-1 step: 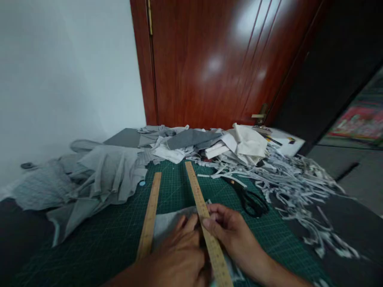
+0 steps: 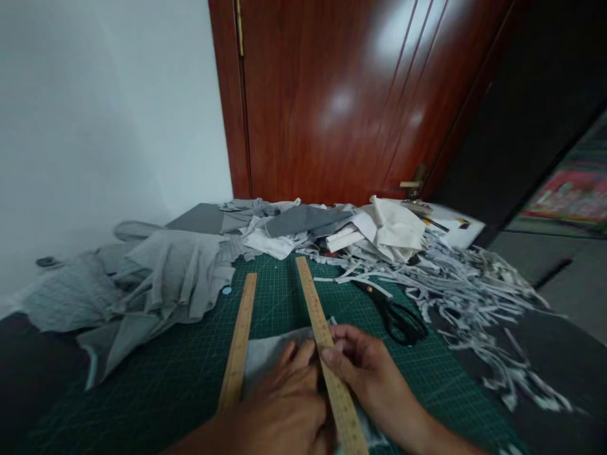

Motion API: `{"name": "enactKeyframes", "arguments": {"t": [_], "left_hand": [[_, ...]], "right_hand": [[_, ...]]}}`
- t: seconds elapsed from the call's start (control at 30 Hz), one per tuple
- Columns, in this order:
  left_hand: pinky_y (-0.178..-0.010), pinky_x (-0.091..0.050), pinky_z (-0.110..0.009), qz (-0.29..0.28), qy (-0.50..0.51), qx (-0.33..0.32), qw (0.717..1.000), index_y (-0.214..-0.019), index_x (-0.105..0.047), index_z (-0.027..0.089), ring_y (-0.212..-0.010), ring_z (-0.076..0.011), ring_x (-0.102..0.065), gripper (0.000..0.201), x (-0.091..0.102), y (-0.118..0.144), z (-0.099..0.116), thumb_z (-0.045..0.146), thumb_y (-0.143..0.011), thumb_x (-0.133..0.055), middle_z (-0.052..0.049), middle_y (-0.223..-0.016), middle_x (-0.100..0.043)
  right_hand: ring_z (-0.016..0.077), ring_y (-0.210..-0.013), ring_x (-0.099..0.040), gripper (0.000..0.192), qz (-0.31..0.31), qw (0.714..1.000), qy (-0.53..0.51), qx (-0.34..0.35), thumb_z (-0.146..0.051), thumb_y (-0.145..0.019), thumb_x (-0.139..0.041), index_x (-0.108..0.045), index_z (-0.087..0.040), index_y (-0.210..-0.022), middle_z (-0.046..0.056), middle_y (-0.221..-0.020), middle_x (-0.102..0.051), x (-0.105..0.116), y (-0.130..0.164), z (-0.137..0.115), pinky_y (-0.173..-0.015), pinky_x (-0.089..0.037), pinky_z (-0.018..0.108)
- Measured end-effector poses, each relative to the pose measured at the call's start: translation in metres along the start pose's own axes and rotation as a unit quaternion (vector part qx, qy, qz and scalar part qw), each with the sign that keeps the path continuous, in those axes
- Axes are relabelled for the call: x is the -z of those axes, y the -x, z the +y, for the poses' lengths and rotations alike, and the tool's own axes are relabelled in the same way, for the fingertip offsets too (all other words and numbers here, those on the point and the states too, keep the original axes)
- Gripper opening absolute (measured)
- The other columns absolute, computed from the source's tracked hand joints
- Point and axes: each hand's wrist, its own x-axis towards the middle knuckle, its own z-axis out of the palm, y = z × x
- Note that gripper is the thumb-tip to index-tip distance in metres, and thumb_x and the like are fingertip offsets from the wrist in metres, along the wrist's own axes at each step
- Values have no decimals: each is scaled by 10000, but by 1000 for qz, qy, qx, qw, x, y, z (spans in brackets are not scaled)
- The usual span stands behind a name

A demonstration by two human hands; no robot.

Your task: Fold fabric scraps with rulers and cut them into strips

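here, right hand (image 2: 372, 373) grips slim wooden ruler (image 2: 317, 316); left hand (image 2: 284, 407) spread over grey cloth (image 2: 262, 355)

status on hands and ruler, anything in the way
Left hand over grey cloth. Right hand at ruler's edge, thumb on it. Ruler across cloth. Scissors nearby, seemingly not in the way.

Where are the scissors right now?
Head view, right of centre: the black scissors lie on the green cutting mat, beyond the right hand, beside the heap of fabric strips.
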Motion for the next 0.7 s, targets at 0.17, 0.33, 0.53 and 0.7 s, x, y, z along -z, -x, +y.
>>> {"name": "enactKeyframes", "arguments": {"t": [0.17,0.33,0.53,0.7], "left_hand": [[-1198,-389,-521,-30,72,15,997,-1310,-714,338,-1356,-319,-513,371,5,2,-1,247,-966,-611,-25,-1415,-669],[-1244,-343,-477,-7,146,27,989,-1101,-788,306,-1365,-294,-527,274,6,3,-9,191,-870,-698,-17,-1317,-716],[-908,-554,-400,52,135,165,976,-795,-634,196,-960,-237,-680,189,-9,-3,-11,21,-726,-614,-39,-955,-739],[-1070,-532,-475,112,146,190,964,-1378,-494,236,-1222,-267,-647,667,-23,2,-13,38,-745,-572,-85,-1335,-672]], "right_hand": [[206,-775,-676,216,37,986,140,87,-426,-1044,-592,-642,-224,-1102,16,-862,-700,-7,10,6,-740,-546,330],[273,-990,-711,192,16,952,264,155,-310,-1064,-481,-610,-214,-1169,102,-1075,-733,-5,14,0,-892,-571,444],[370,-1108,-662,279,-33,875,450,175,-122,-912,-516,-602,-186,-1170,163,-1144,-697,-5,11,9,-995,-529,647],[420,-1207,-641,475,-42,826,554,95,-54,-883,-551,-608,-133,-1348,217,-1316,-660,-9,10,11,-1010,-533,710]]}}
